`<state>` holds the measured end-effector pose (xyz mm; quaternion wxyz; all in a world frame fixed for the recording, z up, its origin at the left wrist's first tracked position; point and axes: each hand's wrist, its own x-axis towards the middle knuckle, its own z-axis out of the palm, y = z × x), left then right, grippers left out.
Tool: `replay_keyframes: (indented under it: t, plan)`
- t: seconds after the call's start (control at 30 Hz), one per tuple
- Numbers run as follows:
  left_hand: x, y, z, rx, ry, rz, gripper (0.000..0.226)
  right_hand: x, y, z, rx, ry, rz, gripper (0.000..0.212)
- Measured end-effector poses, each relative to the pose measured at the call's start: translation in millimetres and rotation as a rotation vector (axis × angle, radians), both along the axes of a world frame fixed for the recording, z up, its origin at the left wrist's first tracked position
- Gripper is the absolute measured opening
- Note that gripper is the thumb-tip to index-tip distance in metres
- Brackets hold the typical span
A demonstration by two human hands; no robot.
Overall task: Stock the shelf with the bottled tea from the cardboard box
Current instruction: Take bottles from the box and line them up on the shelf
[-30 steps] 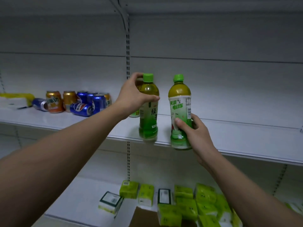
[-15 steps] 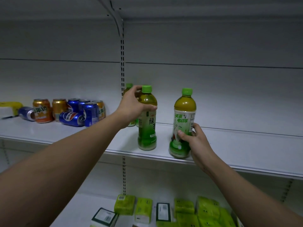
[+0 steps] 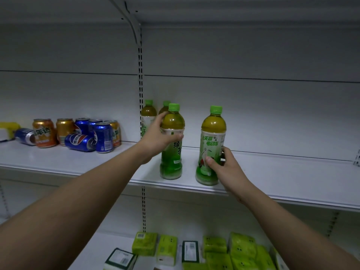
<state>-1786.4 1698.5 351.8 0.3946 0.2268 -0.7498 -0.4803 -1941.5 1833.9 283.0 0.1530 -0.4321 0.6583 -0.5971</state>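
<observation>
both tea bottles stand upright near the front edge of the white shelf [image 3: 272, 172]. the left hand [image 3: 157, 139] grips the left bottle [image 3: 172, 141]; the right hand [image 3: 224, 166] pinches the right bottle [image 3: 211, 145]. 2 more bottles [image 3: 149, 115] stand behind; soda cans [image 3: 78, 133] crowd the left, green packs [image 3: 224, 250] lie below.

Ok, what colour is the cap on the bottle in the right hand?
Bright green, clearest in the head view: cap on the tea bottle gripped by the right hand.

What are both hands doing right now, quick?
Left hand: closed around the left tea bottle standing on the shelf.
Right hand: closed around the right tea bottle.
</observation>
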Motion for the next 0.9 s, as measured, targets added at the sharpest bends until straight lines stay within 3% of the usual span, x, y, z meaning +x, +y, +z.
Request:
replay_keyframes:
  t: [0.17,0.3,0.6,0.9]
  plan:
    - [1.8,3.1,-31.0,0.05,-0.106,0.056,0.105,-0.8,5.7,-5.7,0.041,0.062,-0.09,0.067]
    - [1.9,2.5,-50.4,-0.069,-0.24,0.141,0.089,-2.0,4.2,-6.0,0.048,0.092,-0.116,0.06]
    - [-16.7,-15.0,-61.3,-0.103,-0.239,0.236,0.086,-13.2,-17.3,-5.8,0.048,0.111,-0.122,0.05]
    - [-52.5,-43.4,-71.4,-0.096,-0.182,0.305,0.067,-38.8,-60.9,-11.2,0.012,0.094,-0.091,0.045]
